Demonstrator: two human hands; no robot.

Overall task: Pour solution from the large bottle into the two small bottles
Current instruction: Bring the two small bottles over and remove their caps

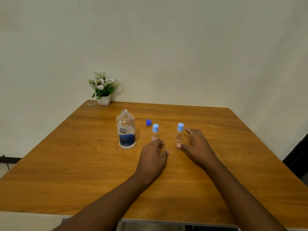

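On the wooden table (pixel 83 164) the large bottle (pixel 125 129) stands upright and uncapped, left of both hands; I can't read its fill level. The right hand (pixel 195 142), fingers spread, brackets the right small bottle (pixel 180 133) without gripping. The left hand (pixel 154 155), loosely curled and empty, sits just before the left small bottle (pixel 155 132). Both small bottles are upright, capped and look empty.

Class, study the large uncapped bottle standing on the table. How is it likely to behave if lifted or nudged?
The large bottle stands tall and upright, so a push near its neck would probably tip it. Its blue cap lies on the table, so any tilt may spill solution. Its smooth clear wall looks rigid, perhaps slippery.
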